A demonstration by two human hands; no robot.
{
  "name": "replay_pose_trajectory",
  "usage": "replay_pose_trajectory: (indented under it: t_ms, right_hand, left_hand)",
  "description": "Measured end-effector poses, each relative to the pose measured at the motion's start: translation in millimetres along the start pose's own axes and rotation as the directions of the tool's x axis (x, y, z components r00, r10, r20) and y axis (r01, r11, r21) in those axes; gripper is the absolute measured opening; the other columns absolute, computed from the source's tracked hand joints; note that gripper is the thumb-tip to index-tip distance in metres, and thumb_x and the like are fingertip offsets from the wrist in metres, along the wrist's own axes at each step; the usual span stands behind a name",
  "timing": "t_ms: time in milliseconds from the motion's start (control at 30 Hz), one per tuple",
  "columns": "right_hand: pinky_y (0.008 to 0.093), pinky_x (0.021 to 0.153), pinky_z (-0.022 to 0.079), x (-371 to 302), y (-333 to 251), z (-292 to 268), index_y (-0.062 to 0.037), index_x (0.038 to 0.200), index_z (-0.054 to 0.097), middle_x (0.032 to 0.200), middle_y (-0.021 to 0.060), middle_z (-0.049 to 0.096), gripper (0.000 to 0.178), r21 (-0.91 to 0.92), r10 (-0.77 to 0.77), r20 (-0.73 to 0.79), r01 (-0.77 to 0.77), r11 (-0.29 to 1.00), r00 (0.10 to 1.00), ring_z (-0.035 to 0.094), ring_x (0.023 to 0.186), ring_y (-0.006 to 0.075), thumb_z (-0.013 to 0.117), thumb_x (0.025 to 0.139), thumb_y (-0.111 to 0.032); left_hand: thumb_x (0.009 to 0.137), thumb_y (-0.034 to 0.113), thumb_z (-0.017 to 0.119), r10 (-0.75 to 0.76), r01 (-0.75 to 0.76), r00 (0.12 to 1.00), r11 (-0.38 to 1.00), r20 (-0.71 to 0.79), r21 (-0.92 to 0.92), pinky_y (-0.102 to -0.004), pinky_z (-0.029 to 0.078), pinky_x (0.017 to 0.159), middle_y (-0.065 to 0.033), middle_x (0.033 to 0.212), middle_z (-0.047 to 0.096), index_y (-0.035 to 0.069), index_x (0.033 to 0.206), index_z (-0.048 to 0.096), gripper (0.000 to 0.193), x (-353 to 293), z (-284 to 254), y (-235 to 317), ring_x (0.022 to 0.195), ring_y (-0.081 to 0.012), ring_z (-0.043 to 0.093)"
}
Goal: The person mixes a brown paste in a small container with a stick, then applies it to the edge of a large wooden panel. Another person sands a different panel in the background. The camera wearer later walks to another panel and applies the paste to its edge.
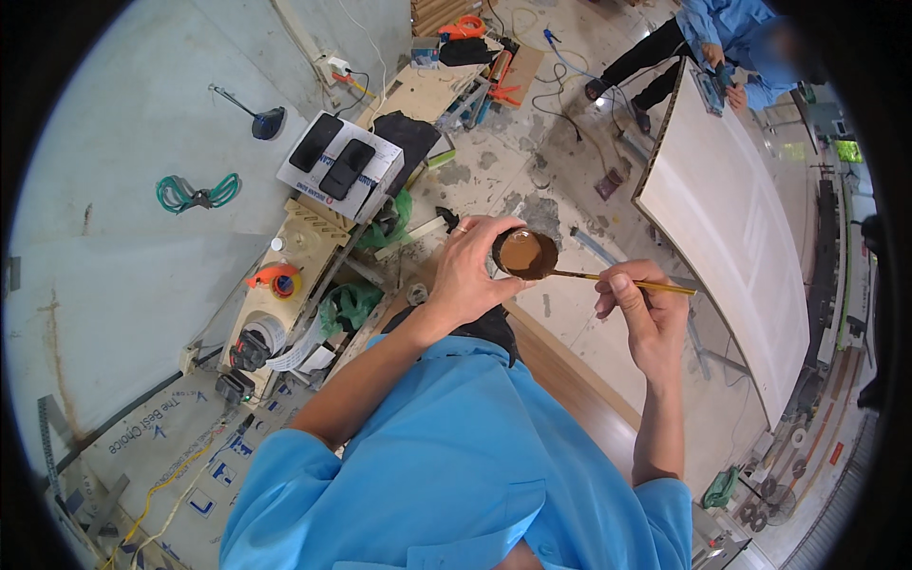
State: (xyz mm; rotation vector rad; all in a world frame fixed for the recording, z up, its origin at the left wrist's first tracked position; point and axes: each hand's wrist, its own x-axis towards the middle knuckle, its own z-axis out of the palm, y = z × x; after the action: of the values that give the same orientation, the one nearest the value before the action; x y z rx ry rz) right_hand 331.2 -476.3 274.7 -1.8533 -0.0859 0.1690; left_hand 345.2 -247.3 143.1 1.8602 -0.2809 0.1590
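My left hand (465, 271) is wrapped round the side of a small dark-rimmed cup (523, 254) with brown paint-like liquid in it. Between the thumb and fingers of my right hand (651, 313) is a thin, gold-coloured brush handle (622, 280). Its dark far end reaches the cup's right rim; whether the tip dips into the liquid is hard to make out. Both hands are in front of my body, above the floor. Below the cup, a long wood-toned board (570, 366) shows beside my blue shirt.
At left, a narrow bench (275, 318) carries tape rolls and a white box (380, 180) with two black phones. A large pale panel (727, 218) stands at right, where another person (731, 47) works it with a hand tool. Cables (565, 104) trail over the floor.
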Motion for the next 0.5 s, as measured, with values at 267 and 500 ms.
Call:
replay_pose_trajectory:
  t_ms: [267,500]
  right_hand:
    - [0.0275,0.050,0.053,8,6,24,0.0070,0.100,0.070,0.079,0.0102,0.070,0.028,-0.090,-0.016,-0.171,0.001,0.996,0.985,0.067,0.058,0.0132,0.063,0.110,-0.018]
    - [0.0268,0.049,0.053,9,-3,15,0.0055,0.100,0.069,0.073,0.0100,0.069,0.029,-0.155,-0.021,-0.281,-0.024,0.988,0.959,0.066,0.055,0.0130,0.062,0.111,-0.021]
  left_hand:
    - [0.067,0.015,0.096,0.061,-0.060,0.998,0.997,-0.035,0.040,-0.0455,0.051,0.101,-0.0111,0.121,0.071,0.009,0.131,0.065,0.071,8,-6,0,0.116,-0.0335,0.063]
    - [0.067,0.015,0.096,0.041,-0.041,0.999,0.999,-0.023,0.029,-0.0459,0.051,0.100,-0.0106,0.121,0.071,0.009,0.130,0.065,0.070,5,-1,-3,0.116,-0.0340,0.063]
